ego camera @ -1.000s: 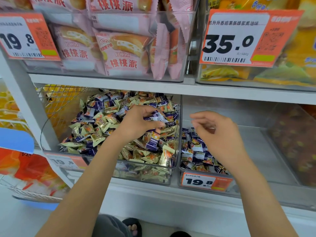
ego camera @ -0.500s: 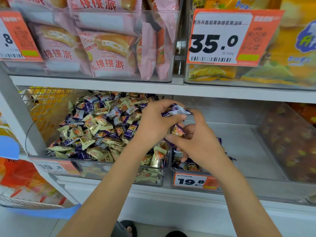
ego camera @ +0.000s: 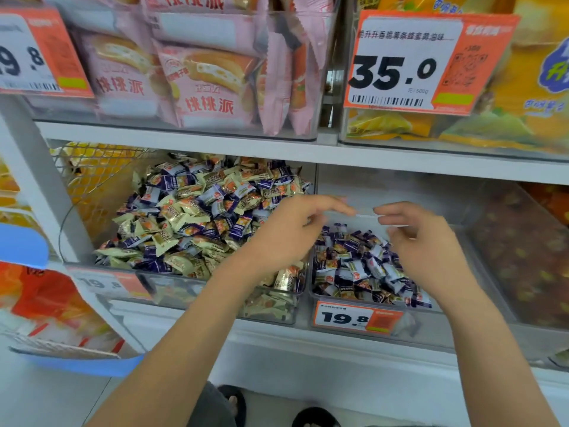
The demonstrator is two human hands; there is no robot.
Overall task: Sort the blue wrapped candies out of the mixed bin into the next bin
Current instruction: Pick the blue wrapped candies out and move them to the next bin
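L hand [ego camera: 289,238] hovers over the divider btwn the two bins, fingers loosely spread and pointing right, nothing held. R hand [ego camera: 428,245] faces it, fingers relaxed and slightly curled, tips pointing left, also holding nothing. The two sets of fingertips sit near each other but apart, w/ a small gap btwn them.

Blue wrapped candies [ego camera: 363,269] lie in a heap right under both sets of fingertips, in the next bin [ego camera: 400,306], a clear one w/ an orange 19.8 price tag [ego camera: 357,317] on its front. Not touching either hand as far as I can tell.

Mixed bin [ego camera: 215,288] sits to the left of the L fingers, behind the L wrist: piled w/ cream and blue wrappers together.

Above the fingers, shelf edge, then pink snack packs [ego camera: 209,84] and a 35.0 tag [ego camera: 409,63]. Right of the R fingers, a clear bin of dark sweets [ego camera: 523,257], blurred.
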